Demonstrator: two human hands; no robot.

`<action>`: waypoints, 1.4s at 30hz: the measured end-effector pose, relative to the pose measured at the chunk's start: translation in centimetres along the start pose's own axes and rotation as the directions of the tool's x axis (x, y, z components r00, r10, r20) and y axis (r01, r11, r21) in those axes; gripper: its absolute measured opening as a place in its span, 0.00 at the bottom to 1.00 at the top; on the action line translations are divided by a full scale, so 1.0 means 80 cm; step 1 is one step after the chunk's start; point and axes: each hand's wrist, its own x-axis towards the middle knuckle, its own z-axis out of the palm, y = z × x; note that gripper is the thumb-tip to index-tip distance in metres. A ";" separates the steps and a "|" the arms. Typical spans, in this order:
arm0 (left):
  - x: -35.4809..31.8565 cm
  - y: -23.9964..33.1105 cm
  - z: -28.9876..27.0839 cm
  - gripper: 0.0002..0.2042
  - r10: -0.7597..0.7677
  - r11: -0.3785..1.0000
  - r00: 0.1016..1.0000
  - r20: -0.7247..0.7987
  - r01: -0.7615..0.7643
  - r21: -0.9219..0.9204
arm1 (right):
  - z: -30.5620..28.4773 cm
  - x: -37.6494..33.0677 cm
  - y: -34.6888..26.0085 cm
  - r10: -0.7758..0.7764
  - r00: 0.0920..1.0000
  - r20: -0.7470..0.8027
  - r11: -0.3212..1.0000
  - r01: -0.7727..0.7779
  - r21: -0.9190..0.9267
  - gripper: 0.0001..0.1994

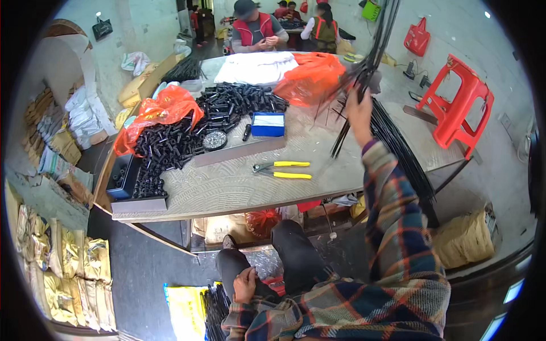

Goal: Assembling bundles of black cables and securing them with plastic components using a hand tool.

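Note:
My right hand (359, 116) grips a bundle of thin black rods (377, 48), raised steeply over the right part of the table. Some rod ends in it are smeared by motion. Under and beside my right forearm, more long black rods (401, 150) lie in a pile, hanging over the table edge. My left hand (245, 285) rests on my left thigh with its fingers curled, and nothing shows in it. Yellow-handled pliers (282, 169) lie on the table in front of me. Left of them is a heap of small black plastic parts (170, 139).
On the table (227, 187) stand a blue box (267, 125), a small round dish (215, 140), an orange plastic bag (313, 77) and a white cloth bundle (256, 67). A red stool (459, 105) is at the right. A co-worker (256, 28) sits at the far side.

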 end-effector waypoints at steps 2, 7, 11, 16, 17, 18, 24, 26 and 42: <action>-0.001 0.006 0.000 0.08 0.031 0.995 0.999 0.029 -0.028 -0.097 | 0.009 -0.045 0.034 -0.010 0.997 0.070 0.994 0.017 -0.108 0.09; 0.034 0.153 -0.032 0.10 0.191 0.979 0.977 0.093 -0.182 -0.095 | 0.025 -0.005 -0.029 -0.092 0.960 0.266 0.990 0.117 -0.079 0.11; 0.080 0.328 -0.011 0.20 0.587 0.774 0.795 0.157 -0.493 -0.399 | 0.019 0.015 -0.105 -0.038 0.796 0.604 0.921 0.263 -0.288 0.12; 0.180 0.433 -0.006 0.26 0.418 0.738 0.908 -0.011 -0.346 -0.579 | 0.045 -0.027 -0.173 -0.126 0.690 0.713 0.951 0.289 -0.112 0.12; 0.202 0.444 -0.015 0.21 0.390 0.687 0.918 -0.079 -0.346 -0.639 | 0.043 -0.041 -0.178 -0.208 0.709 0.674 0.944 0.326 -0.051 0.13; 0.220 0.452 -0.027 0.19 0.354 0.636 0.923 -0.149 -0.354 -0.686 | 0.043 -0.058 -0.185 -0.290 0.723 0.627 0.933 0.360 0.016 0.14; 0.245 0.413 -0.083 0.15 0.123 0.385 0.970 -0.208 -0.239 -0.891 | 0.012 -0.201 -0.204 0.106 0.214 0.971 0.725 -0.685 0.072 0.18; 0.233 0.411 -0.089 0.16 0.042 0.483 0.982 -0.185 -0.182 -0.856 | 0.018 -0.223 -0.228 0.020 0.151 0.988 0.411 -0.902 0.130 0.14; 0.202 0.362 -0.202 0.17 0.087 0.745 0.984 -0.157 -0.169 -0.646 | 0.070 -0.127 -0.163 0.354 0.700 0.620 0.695 -0.640 0.326 0.13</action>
